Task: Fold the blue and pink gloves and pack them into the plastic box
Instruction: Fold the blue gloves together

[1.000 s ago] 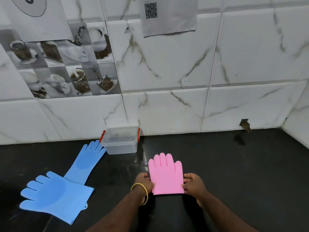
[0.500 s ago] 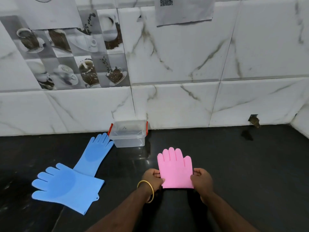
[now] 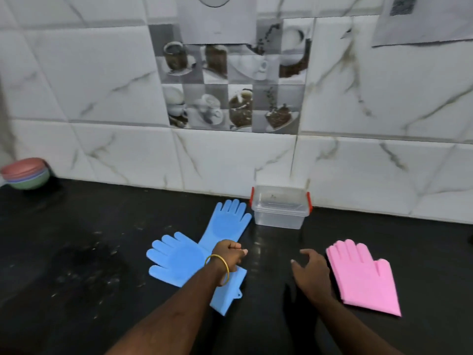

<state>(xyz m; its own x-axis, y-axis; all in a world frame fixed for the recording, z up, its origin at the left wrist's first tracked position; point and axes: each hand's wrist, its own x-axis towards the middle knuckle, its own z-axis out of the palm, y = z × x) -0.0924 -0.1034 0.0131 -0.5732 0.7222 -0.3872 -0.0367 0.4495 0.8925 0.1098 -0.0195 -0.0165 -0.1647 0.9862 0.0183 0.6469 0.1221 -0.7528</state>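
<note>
On the black counter (image 3: 76, 252), the folded pink gloves (image 3: 363, 278) lay flat toward the right side, fingers pointing toward the tiled wall (image 3: 102, 85) at the back edge, nothing touching them. The person's right hand (image 3: 311, 274) hovered just to their left, palm down, its fingers loosely spread and relaxed, gripping nothing; whether it brushed the edge of the pink stack could not be told.

Near the middle of the counter lay the two blue gloves. The nearer blue glove (image 3: 176, 257) lay with its fingers pointing left and back, its cuff running toward the front edge. The farther blue glove (image 3: 225, 224) lay partly under it, its fingertips reaching almost to the back edge, just beside the plastic box. The left hand (image 3: 229, 254), a gold bangle (image 3: 217, 269) on its wrist, was over the spot where the two blue gloves crossed. Its fingers were curled inward, but whether they pinched glove material or merely rested on it could not be told from the head view.

The plastic box (image 3: 280, 208), clear with red side clips, stood against the wall at the back edge, open at the top, with nothing seen inside. It stood apart from the pink gloves and both hands.

At the far left, by the back edge, stood a stack of coloured bowls (image 3: 25, 174).
</note>
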